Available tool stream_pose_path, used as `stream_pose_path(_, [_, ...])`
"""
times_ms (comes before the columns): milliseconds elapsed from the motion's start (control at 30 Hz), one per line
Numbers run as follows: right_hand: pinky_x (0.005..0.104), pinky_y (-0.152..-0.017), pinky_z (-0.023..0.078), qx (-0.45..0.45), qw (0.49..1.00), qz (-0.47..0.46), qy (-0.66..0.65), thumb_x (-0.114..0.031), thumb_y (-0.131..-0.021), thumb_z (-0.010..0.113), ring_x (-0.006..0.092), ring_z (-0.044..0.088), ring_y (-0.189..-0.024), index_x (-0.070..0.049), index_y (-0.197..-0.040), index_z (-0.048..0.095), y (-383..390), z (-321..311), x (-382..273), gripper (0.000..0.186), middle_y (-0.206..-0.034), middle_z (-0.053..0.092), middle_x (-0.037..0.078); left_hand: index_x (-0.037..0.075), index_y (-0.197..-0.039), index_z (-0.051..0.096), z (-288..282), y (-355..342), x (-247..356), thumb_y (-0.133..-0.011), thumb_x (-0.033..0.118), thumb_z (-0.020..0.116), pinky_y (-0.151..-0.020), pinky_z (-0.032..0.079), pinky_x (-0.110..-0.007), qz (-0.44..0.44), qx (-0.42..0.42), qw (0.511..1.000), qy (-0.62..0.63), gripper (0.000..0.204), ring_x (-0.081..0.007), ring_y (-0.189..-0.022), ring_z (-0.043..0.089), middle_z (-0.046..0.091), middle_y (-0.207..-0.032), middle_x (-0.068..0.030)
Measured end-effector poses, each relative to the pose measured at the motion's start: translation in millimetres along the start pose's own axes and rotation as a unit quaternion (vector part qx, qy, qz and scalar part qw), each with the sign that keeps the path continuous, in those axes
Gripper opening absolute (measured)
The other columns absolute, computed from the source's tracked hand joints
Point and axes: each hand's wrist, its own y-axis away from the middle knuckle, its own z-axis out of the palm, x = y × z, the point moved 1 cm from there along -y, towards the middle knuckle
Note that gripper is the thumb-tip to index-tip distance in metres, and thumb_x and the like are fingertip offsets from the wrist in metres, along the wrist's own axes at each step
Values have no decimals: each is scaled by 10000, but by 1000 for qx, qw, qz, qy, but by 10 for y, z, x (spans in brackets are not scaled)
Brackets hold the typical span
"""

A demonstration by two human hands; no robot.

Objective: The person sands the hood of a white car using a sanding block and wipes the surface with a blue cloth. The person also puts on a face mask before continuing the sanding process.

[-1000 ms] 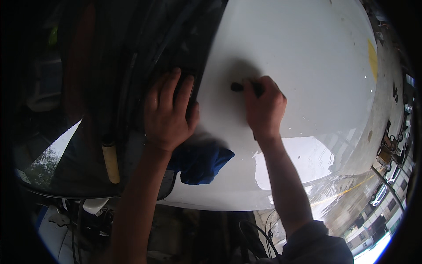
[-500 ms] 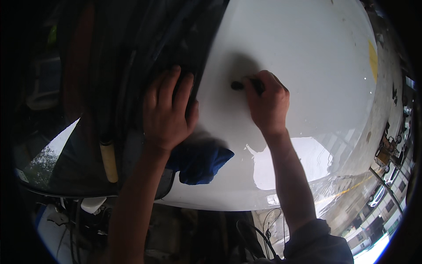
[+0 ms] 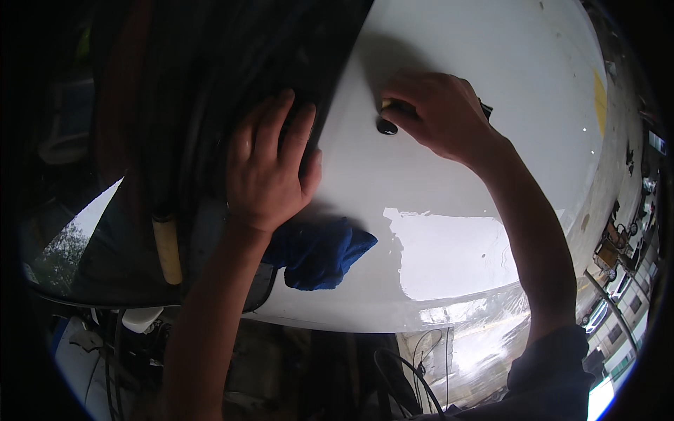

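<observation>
Grasped in the right hand (image 3: 447, 116) we see a black-ended tool (image 3: 387, 127), over the white panel (image 3: 351, 168), upper middle of the frame; the left hand (image 3: 267, 161) lies unclenched. Work seems under way; what remains, we cannot tell.

A round-ended black tool (image 3: 387, 127) sits at one o'clock from the crumpled blue cloth (image 3: 319, 259); a yellow cylindrical handle (image 3: 167, 250) at nine.

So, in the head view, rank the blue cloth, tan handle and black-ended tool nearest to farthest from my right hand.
1. Black-ended tool, in the right hand.
2. Blue cloth, lower left of it.
3. Tan handle, far left.
</observation>
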Motion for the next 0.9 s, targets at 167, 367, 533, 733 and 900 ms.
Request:
stream_pose_path(167, [387, -723, 590, -10, 1000, -15, 1, -237, -937, 728, 215, 721, -820, -140, -977, 701, -19, -23, 59, 109, -898, 721, 1, 124, -1439, 579, 7, -19, -11, -868, 283, 715, -1124, 443, -467, -5, -3, 1000, -1, 608, -356, -1345, 477, 475, -1522, -142])
stream_pose_path(367, [382, -708, 587, 22, 993, 107, -33, -249, -921, 745, 235, 728, -839, -127, -1000, 692, 245, 98, -45, 155, -878, 713, 23, 116, -1442, 573, -36, -19, 1, -860, 272, 720, -1123, 446, -467, 0, -6, 1000, -8, 620, -357, -1345, 477, 475, -1523, -151])
stream_pose_path(533, [416, -680, 571, 94, 959, 219, -157, -172, -941, 669, 322, 704, -761, -50, -927, 670, 242, 151, -152, 122, -861, 696, 117, 114, -1439, 574, 25, -25, 12, -870, 278, 710, -1121, 452, -465, 5, 9, 1000, -5, 608, -356, -1345, 479, 473, -1523, -152])
stream_pose_path(733, [429, -683, 558, 201, 885, 355, -227, -166, -897, 722, 347, 706, -769, -37, -888, 667, 565, 451, -481, 140, -863, 705, 143, 111, -1441, 575, 17, -35, 0, -907, 315, 670, -1130, 442, -484, 6, -1, 1000, -5, 580, -348, -1357, 468, 463, -1527, -152])
stream_pose_path(900, [414, -660, 548, 299, 832, 420, -204, -129, -870, 735, 346, 701, -727, -41, -872, 680, 520, 609, -662, 104, -831, 713, 124, 101, -1449, 569, 53, -5, -1, -918, 305, 666, -1138, 428, -493, 0, -4, 1000, -5, 577, -354, -1379, 453, 439, -1550, -161])
